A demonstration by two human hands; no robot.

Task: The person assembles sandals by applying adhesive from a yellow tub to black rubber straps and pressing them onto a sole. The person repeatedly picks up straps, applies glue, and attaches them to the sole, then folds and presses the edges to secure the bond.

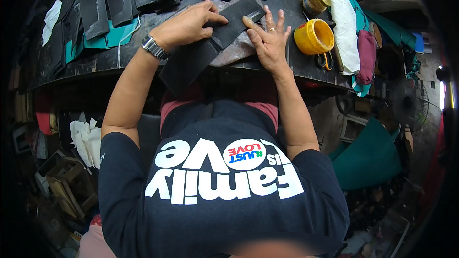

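A dark black sheet piece, leather-like, lies slanted over a grey, stained cloth or plastic at the table's near edge. My left hand, with a metal watch at the wrist, is closed at the piece's left side, its fingers curled and index finger pressed on the surface. My right hand is at the right end, fingers spread, its index fingertip and thumb by the edge; something pale coats that fingertip. Below the left hand, another black flap hangs over the table edge; whether the two are joined I cannot tell.
Several black pieces with grey borders lie along the far side, some over a green sheet. To the right stand a yellow tub, a smeared jar, orange-handled scissors and a white cloth bundle. A fan stands off right.
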